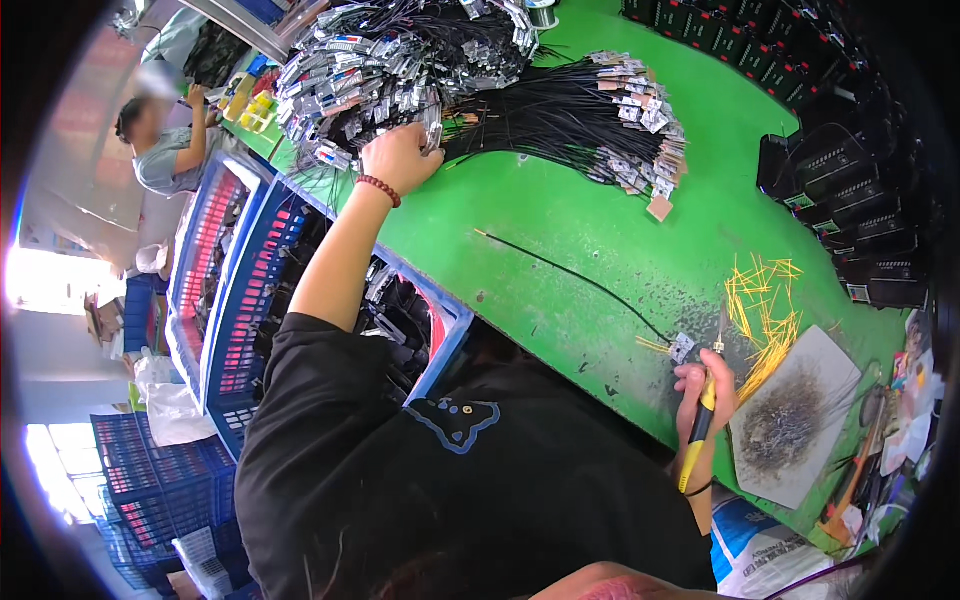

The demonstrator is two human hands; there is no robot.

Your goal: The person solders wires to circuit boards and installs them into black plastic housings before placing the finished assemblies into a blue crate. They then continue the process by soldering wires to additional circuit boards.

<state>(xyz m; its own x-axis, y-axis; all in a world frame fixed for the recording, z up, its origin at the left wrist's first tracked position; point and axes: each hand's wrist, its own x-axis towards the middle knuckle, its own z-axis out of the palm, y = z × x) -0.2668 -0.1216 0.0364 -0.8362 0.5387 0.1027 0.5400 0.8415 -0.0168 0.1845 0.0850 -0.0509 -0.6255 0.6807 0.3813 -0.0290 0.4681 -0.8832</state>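
Yellow and black, a soldering iron point(701, 425) is gripped by my right hand point(700, 392), its thin metal tip pointing away from me. Just beside those fingers lies a small grey connector part point(682, 348) with a single black cable point(585, 279) running off to the upper left and short yellow wires at its side. My left hand point(400, 160), a beaded bracelet at its wrist, reaches into the edge of a big heap of metal-ended cables point(400, 75). Its fingers are bent and closed there; what they hold is hidden. A bundle of black cables point(560, 108) fans out right of it.
Loose yellow wires point(765, 310) lie near a soot-stained pale board point(800, 415) at the right. Black boxes point(840, 200) line the far right edge. Blue crates point(235, 300) stand left of the green table point(530, 330). Another person point(165, 150) sits at the far left.
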